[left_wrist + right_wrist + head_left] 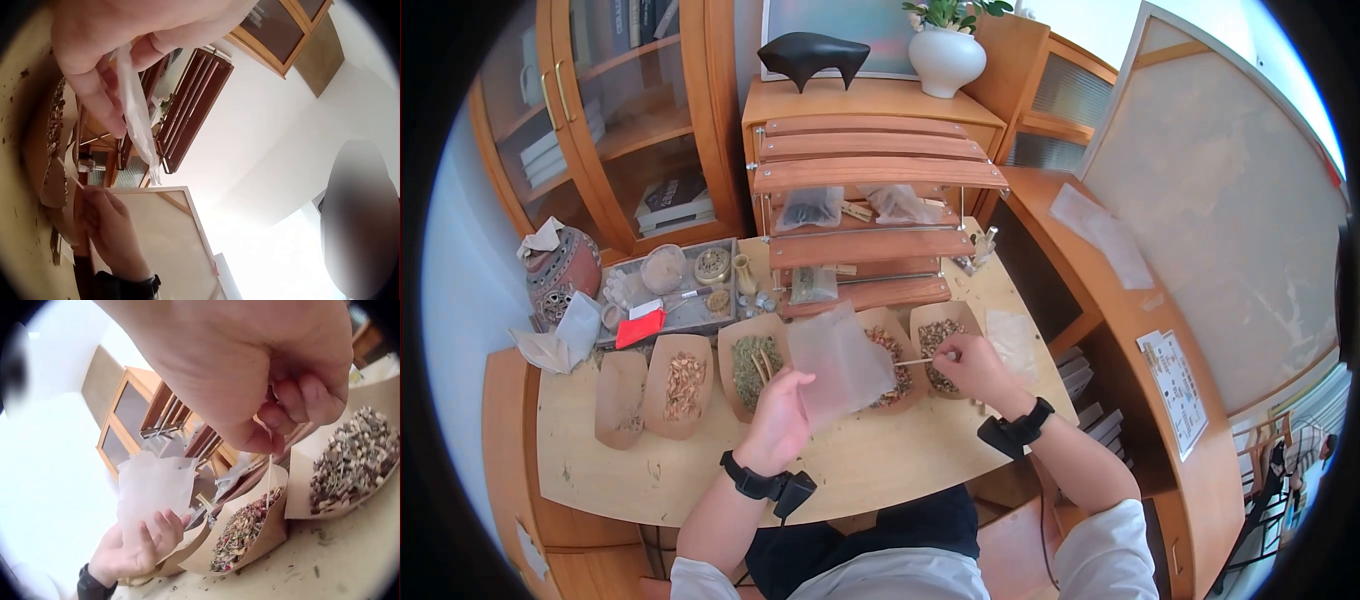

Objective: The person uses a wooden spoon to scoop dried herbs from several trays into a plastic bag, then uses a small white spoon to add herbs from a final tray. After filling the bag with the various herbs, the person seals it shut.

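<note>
Herb trays (668, 428) and glazed bookcase (711, 110) suggest a craft studio

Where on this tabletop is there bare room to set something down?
Two patches, bare but for crumbs: one between the paper trays, left forearm and front table edge; another between that forearm and the right forearm, before the trays. Crowded: the trays' row, grey tray and wooden rack.

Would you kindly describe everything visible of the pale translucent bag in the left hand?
The bag is whitish, translucent and roughly rectangular, seemingly thin plastic or paper, with slight wrinkles. It looks flat and unfilled; its opening cannot be made out. The left hand pinches it near its lower edge, holding it raised above the table.
</note>
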Motion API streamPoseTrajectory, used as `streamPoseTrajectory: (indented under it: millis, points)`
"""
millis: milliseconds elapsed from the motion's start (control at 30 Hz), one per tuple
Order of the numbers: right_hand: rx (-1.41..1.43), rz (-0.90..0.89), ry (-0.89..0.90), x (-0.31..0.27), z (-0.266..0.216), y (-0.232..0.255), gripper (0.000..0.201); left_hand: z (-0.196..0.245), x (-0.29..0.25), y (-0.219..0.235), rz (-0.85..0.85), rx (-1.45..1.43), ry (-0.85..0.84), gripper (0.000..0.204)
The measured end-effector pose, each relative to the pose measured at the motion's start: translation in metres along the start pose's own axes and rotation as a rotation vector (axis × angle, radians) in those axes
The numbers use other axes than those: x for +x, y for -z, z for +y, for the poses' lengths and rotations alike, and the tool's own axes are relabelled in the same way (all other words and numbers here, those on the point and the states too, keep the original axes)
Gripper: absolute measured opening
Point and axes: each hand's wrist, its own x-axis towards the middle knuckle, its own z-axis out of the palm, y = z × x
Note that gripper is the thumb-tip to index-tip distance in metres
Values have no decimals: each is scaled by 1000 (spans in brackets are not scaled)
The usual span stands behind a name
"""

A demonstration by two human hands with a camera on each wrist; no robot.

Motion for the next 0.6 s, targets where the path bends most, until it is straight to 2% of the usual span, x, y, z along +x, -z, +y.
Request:
streamPoseTrajectory:
  millis: [100, 200, 300, 500, 600]
  points:
    - [70, -62, -75, 8, 9, -12, 19, -10, 1, 7, -56, -59, 23, 45]
    - [347, -190, -332, 11, -5, -7, 19, -12, -2, 3, -58, -74, -3, 42]
    - [486, -235, -410, 15, -8, -4, 19, -17, 3, 9, -74, -148, -1, 39]
    - [534, -277, -547, 19, 0, -3, 18, -19, -1, 2, -90, -137, -17, 42]
    - [638, -249, -562, 17, -5, -1, 17, -16, -8, -8, -70, -154, -10, 36]
